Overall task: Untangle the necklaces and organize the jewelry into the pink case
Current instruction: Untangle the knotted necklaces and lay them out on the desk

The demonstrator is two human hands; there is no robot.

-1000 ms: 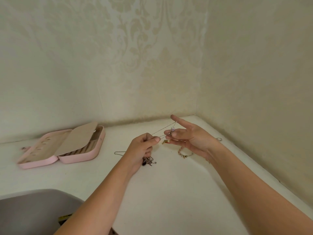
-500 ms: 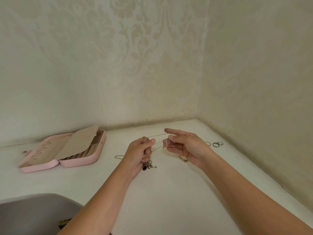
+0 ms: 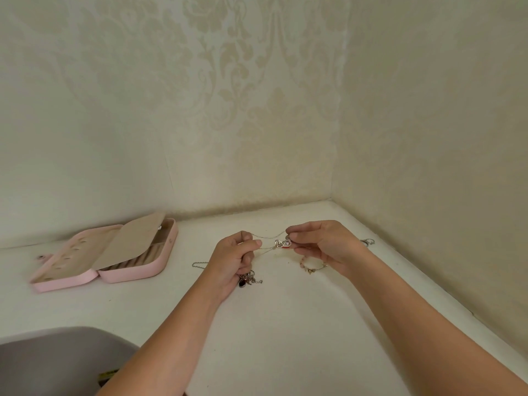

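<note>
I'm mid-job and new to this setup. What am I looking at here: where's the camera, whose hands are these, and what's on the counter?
There is no machine. These are a person's bare hands, seen from one wide-angle camera worn on the head, looking forward and down. The left hand and right hand each pinch a thin chain stretched between them, with small silver pendants near the right hand. The left hand also holds a tangled bunch of jewelry. On the white counter lie a beaded bracelet, rings near the right wall, another chain end, and the open pink case to the left.
</note>
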